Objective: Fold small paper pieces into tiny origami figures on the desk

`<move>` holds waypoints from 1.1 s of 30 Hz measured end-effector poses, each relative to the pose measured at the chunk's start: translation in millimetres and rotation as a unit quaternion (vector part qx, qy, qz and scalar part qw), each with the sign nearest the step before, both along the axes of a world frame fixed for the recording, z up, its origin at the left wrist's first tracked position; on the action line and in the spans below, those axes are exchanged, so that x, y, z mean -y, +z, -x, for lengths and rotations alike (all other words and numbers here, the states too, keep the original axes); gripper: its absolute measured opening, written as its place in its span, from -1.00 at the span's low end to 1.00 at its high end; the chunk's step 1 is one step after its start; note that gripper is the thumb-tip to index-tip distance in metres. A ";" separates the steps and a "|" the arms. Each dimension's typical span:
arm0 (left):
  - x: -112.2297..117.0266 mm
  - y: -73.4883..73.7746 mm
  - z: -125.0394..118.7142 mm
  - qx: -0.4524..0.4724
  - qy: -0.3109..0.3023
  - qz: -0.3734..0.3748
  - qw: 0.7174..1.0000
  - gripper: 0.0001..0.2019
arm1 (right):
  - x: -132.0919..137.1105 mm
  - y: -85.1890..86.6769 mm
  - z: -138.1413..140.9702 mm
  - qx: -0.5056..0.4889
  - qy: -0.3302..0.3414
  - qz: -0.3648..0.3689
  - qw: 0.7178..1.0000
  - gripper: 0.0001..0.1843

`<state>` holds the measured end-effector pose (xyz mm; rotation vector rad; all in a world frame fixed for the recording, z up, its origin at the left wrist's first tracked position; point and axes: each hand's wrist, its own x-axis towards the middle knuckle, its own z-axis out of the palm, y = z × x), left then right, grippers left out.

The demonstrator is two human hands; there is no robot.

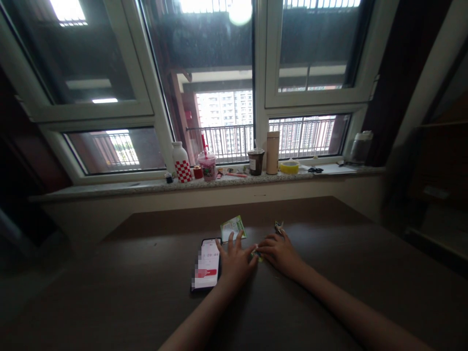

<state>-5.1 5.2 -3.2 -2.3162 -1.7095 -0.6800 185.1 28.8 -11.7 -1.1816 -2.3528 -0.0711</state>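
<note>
My left hand (236, 262) and my right hand (284, 254) meet low over the dark table. Between their fingertips is a small piece with white, yellow-green and blue on it (260, 256), too small to name. Thumb and forefinger of my left hand close on its left side, while the other fingers spread out. From the right, my right hand's fingertips press on it. Just beyond my right hand lies a small crumpled scrap (279, 226). A green-and-white printed square (233, 227) lies past my left fingertips. Beside my left hand is a phone (207, 265) with its screen lit.
The brown table (153, 253) reaches toward a windowsill (153, 185). On the sill stand a checkered bottle (182, 163), a pink cup (207, 166), a dark drink cup (255, 162), a tan flask (272, 152), yellow tape (289, 167), scissors (315, 170) and a jar (360, 147).
</note>
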 end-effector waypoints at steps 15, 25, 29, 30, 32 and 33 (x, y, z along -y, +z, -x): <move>3.4 5.4 -0.8 -0.077 -0.079 -0.109 0.988 -0.82 | 4.7 5.9 2.6 0.023 -0.025 0.014 0.999 -0.75; 12.3 15.5 0.4 -0.050 -0.071 -0.058 0.994 -0.81 | 4.8 3.6 1.3 0.003 -0.013 0.012 1.000 -0.75; 13.6 15.5 0.9 -0.043 -0.072 -0.052 0.995 -0.81 | 5.3 2.9 1.1 -0.008 -0.011 0.013 1.000 -0.76; 13.8 14.8 0.8 -0.042 -0.069 -0.052 0.995 -0.80 | 5.3 2.8 1.0 -0.011 -0.010 0.015 1.000 -0.76; 14.3 13.3 0.7 -0.040 -0.061 -0.051 0.996 -0.77 | 5.5 3.0 0.9 -0.016 -0.008 0.020 1.000 -0.76; 14.6 12.5 0.6 -0.040 -0.057 -0.049 0.996 -0.77 | 5.7 3.2 0.8 -0.018 -0.006 0.023 1.000 -0.76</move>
